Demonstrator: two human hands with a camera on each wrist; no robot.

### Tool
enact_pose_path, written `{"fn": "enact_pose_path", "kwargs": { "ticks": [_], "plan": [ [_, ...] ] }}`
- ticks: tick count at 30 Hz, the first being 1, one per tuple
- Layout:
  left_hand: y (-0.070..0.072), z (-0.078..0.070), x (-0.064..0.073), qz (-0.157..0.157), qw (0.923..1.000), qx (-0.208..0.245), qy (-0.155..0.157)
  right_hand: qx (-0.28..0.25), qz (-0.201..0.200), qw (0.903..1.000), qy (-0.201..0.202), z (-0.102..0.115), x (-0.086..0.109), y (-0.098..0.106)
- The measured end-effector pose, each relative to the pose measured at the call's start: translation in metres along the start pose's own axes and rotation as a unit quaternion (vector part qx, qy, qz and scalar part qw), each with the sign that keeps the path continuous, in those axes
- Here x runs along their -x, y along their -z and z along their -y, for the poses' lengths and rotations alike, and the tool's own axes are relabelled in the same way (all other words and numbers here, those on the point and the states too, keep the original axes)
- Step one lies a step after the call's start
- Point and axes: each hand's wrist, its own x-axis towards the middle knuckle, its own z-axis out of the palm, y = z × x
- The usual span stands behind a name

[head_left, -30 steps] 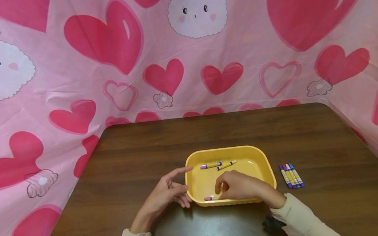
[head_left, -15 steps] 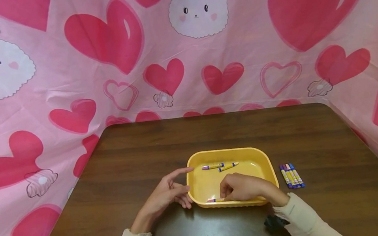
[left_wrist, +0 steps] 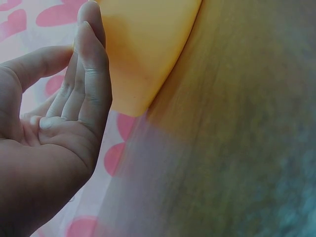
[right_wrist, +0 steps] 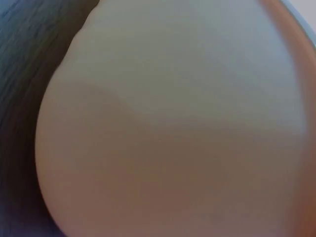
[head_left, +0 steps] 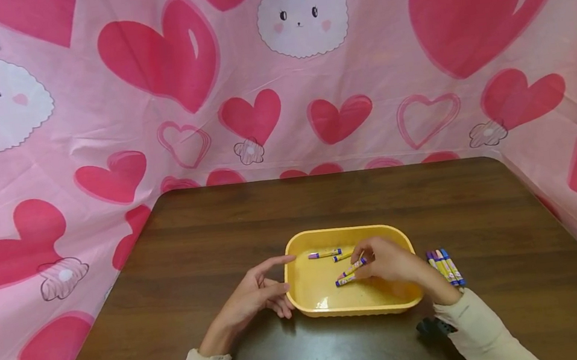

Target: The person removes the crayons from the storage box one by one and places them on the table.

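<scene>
Fingers of the right hand (head_left: pixel 391 261) were curled nearly closed, pinching one crayon (head_left: pixel 353 267) midway between the left and right edges of the yellow tray (head_left: pixel 360 311); second crayon (head_left: pixel 345 281) just beside it, hold unclear. Left hand (head_left: pixel 251 294), fingers nearly straight, touched the left edge; steady brace, light pinch looked best.
</scene>
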Motion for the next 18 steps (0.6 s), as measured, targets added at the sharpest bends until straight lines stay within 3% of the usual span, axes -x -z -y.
{"fn": "enact_pose_path", "kwargs": {
  "ticks": [4,9,14,18],
  "plan": [
    [0.0,0.001,0.0,0.002,1.0,0.001,-0.004,-0.007,-0.045,0.999,-0.001,-0.003,0.001,0.005],
    [0.0,0.0,0.0,0.002,1.0,0.002,-0.003,0.033,-0.109,0.9935,0.01,-0.001,0.004,0.008],
    [-0.001,0.0,-0.001,0.0,1.0,0.002,0.0,0.04,-0.103,0.9915,0.068,0.003,0.002,0.002],
    [0.0,0.0,-0.001,0.0,1.0,0.002,0.002,0.023,-0.093,0.9916,0.087,0.004,-0.001,-0.004]
  ]
}}
